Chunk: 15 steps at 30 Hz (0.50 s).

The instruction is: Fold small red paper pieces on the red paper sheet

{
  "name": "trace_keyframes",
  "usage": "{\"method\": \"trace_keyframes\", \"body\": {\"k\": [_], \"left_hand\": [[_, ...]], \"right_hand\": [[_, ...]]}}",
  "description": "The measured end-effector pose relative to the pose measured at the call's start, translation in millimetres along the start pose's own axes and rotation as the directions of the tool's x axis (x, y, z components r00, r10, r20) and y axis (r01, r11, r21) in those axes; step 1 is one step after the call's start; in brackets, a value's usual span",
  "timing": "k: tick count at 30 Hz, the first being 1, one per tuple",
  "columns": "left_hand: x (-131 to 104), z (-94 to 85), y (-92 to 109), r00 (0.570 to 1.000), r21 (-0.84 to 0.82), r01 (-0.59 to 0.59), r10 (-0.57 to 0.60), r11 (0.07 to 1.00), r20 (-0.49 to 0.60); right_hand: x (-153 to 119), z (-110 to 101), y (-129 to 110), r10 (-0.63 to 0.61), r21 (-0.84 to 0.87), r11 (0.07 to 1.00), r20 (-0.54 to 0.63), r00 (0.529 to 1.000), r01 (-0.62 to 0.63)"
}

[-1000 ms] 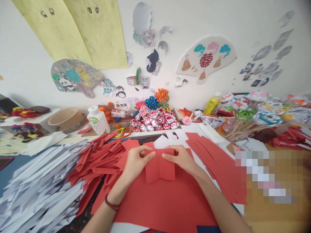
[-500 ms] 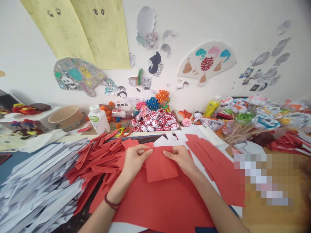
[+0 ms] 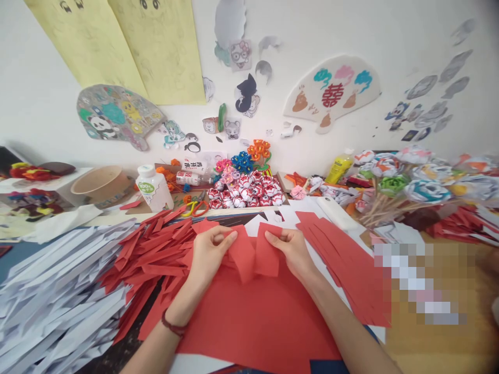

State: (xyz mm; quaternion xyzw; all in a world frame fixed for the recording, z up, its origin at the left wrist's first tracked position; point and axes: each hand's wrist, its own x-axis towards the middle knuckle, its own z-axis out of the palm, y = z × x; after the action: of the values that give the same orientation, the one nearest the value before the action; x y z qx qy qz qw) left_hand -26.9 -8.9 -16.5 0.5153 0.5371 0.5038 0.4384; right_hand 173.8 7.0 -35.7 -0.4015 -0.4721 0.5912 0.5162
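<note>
Red paper (image 3: 244,257) gapes between left hand (image 3: 211,253) and right hand (image 3: 294,253), each pinching an edge (I'd keep tension even)

The left hand (image 3: 208,252) and right hand (image 3: 294,252) pinch red paper (image 3: 268,257).

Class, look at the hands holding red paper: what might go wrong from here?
The left hand and right hand pinch red paper parted by a gap; if it's joined lower down, which I cannot tell, it might tear crookedly. Loose red strips lie close beside the left hand, which might brush them astray.
</note>
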Motion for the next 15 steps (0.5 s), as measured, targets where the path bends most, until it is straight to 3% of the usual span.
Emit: {"method": "trace_keyframes", "body": {"k": [3,7,9,12,15], "left_hand": [[-1,2.8,5,0.996,-0.065,0.07,-0.066,0.995,0.055],[-2,4.9,8,0.973,-0.072,0.19,-0.178,0.979,0.148],[-1,2.8,4,0.979,-0.052,0.144,-0.135,0.988,0.152],[4,-2.0,-6,0.998,-0.019,0.035,-0.034,0.999,0.06],[8,-4.3,-14,1.0,0.022,-0.009,0.009,1.0,0.011]], "right_hand": [[0,1,-1,-0.011,-0.014,1.0,0.004,1.0,0.011],[-1,1,-5,-0.042,-0.031,0.999,-0.074,0.996,0.039],[-1,-1,-6,-0.047,-0.066,0.997,-0.045,0.998,0.044],[2,-6,-5,-0.015,-0.151,0.988,0.081,0.997,0.027],[6,-10,0,0.016,-0.272,0.962,0.087,0.996,0.009]]}}
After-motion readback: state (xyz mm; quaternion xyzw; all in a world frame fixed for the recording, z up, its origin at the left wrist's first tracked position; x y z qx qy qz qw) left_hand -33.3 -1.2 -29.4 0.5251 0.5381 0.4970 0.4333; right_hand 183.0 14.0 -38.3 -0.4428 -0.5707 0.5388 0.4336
